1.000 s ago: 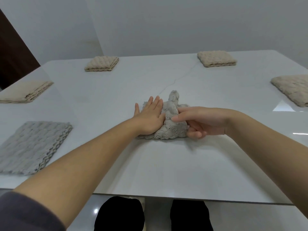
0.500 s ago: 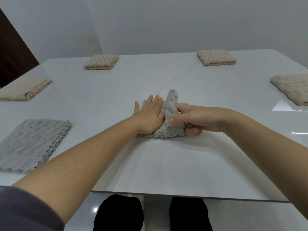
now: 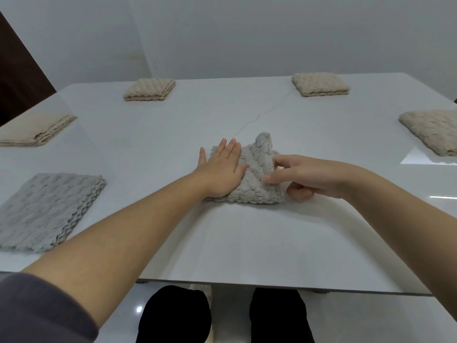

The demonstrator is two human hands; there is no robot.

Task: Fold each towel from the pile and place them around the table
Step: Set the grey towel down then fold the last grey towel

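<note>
Below the near edge of the table [image 3: 247,243] are two legs in dark trousers [image 3: 173,315], and a grey-purple sleeve [image 3: 37,310] covers the upper left arm.

By the near-left corner a folded grey towel [image 3: 47,209] lies flat, turned at an angle to the near edge.

The half-folded grey towel [image 3: 254,184] sits in the middle of the table, well in from every edge. Its flat base runs left to right, roughly parallel to the near edge. One bunched flap stands up from its far side, with the peak pointing up and toward the far edge.

The left hand [image 3: 220,172] lies palm down on the left part of this towel, fingers straight and aimed at the far edge. The right hand [image 3: 309,177] comes in from the right and grasps the towel's right side. Its forefinger and thumb are on the raised cloth, and its other fingers are curled at the right edge.

Further out, the left beige towel [image 3: 34,131] rests folded by the left edge and the right beige towel [image 3: 430,129] by the right edge.

Along the far edge lie the far-left beige towel [image 3: 149,89] and the far-right beige towel [image 3: 320,84], both folded square and well apart.
</note>
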